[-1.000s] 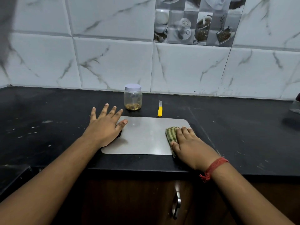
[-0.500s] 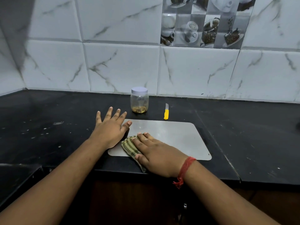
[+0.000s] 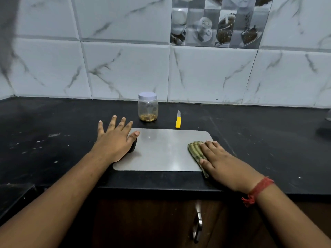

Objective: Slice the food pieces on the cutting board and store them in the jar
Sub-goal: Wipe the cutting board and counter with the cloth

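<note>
Cutting board (image 3: 161,151) laid flat on the worktop (image 3: 53,133), near its front edge.
The jar (image 3: 148,107) and the knife (image 3: 178,119) are placed behind the board, jar to the left, near the wall. The left hand (image 3: 114,140) is rested on the board's left edge; a cloth (image 3: 195,151) is pressed under the right hand (image 3: 223,163) at the board's right edge.

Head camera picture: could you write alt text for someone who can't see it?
A person's right hand presses a striped cloth onto a steel cutting board while the left hand steadies its other edge. Behind stand a lidded jar and a yellow-handled knife.
</note>
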